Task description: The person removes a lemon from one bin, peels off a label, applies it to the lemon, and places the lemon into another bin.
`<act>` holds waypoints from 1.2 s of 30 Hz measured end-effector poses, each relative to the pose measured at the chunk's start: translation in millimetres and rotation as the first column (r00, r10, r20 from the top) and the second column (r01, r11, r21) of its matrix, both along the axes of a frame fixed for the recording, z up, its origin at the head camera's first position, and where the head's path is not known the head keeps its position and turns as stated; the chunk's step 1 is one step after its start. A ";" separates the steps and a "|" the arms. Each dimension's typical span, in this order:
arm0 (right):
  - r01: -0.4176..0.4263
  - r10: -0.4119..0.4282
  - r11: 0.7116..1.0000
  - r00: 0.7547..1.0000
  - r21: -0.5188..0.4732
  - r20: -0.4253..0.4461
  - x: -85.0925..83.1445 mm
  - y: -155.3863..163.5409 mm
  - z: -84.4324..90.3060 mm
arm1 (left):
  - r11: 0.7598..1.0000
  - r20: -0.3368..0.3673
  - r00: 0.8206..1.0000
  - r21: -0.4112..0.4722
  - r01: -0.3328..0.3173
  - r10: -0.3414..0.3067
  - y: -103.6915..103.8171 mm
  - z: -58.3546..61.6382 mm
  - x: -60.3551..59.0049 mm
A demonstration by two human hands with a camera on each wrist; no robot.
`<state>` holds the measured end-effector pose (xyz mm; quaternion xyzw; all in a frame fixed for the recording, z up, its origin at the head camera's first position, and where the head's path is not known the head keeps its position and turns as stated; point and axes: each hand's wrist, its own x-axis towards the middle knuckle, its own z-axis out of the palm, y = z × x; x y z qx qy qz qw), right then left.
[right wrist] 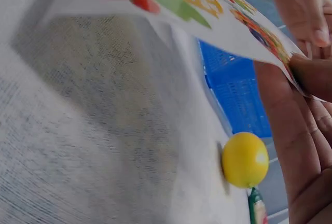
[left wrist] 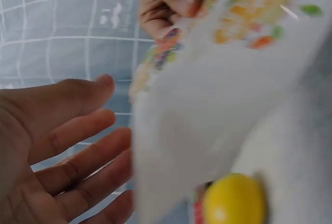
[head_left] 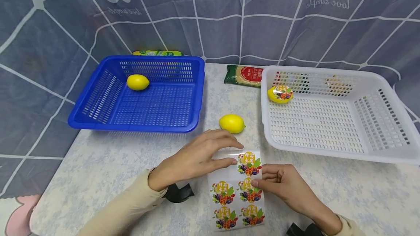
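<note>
A sheet of colourful fruit stickers (head_left: 237, 192) lies near the table's front edge, its far end lifted; it also shows in the wrist views (left wrist: 207, 89) (right wrist: 207, 11). My left hand (head_left: 229, 154) reaches over the sheet's top left corner with straight, spread fingers (left wrist: 78, 146). My right hand (head_left: 262, 182) pinches the sheet's right edge between thumb and fingers (left wrist: 171, 6) (right wrist: 306, 73). Just beyond the sheet a bare lemon (head_left: 232, 123) (left wrist: 233, 199) (right wrist: 245, 159) rests on the table.
At the back left a blue basket (head_left: 98, 94) (right wrist: 238, 94) holds one lemon (head_left: 137, 82). A white basket (head_left: 377, 94) at the right holds a stickered lemon (head_left: 280, 94). A noodle packet (head_left: 244, 75) and a green packet (head_left: 157, 52) lie behind.
</note>
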<state>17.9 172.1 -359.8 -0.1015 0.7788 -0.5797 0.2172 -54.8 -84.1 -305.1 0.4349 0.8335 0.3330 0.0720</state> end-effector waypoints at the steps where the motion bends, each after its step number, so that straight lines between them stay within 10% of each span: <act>1: 0.022 -0.021 1.000 1.000 0.020 -0.004 0.8 -0.7 1.8 | 1.000 -0.028 1.000 -0.002 0.003 -0.003 0.2 4.5 0.0; 20: 0.197 -0.190 0.980 0.930 -0.012 -0.314 1.3 -15.2 20.8 | 0.998 -0.324 0.945 0.060 -0.032 0.050 22.7 35.6 0.7; 36: 0.220 -0.223 0.975 0.960 -0.040 -0.170 -0.8 -18.5 27.8 | 0.990 -0.406 0.909 0.132 -0.043 0.093 24.3 33.6 0.8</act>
